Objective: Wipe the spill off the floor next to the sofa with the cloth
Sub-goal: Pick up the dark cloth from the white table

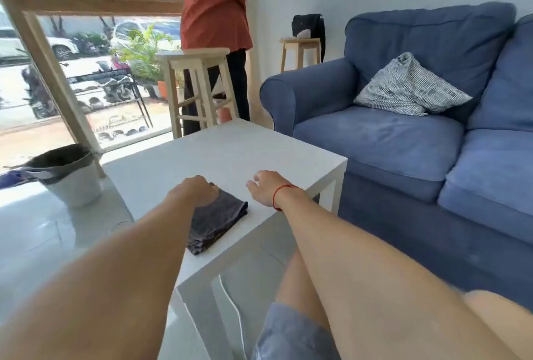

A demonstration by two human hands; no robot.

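A folded dark grey cloth (215, 222) lies near the front edge of the white low table (230, 152). My left hand (194, 191) rests on the cloth's far end with fingers curled over it. My right hand (266, 186) hovers just right of the cloth above the table, fingers loosely apart, holding nothing; a red string circles its wrist. The blue sofa (403, 134) stands to the right of the table. No spill shows on the pale tiled floor (37, 230).
A white bucket with a dark liner (72, 178) sits on the floor at left by the window frame. A wooden stool (199, 85) and a person in a red top (216, 7) stand beyond the table. A striped cushion (409, 85) lies on the sofa.
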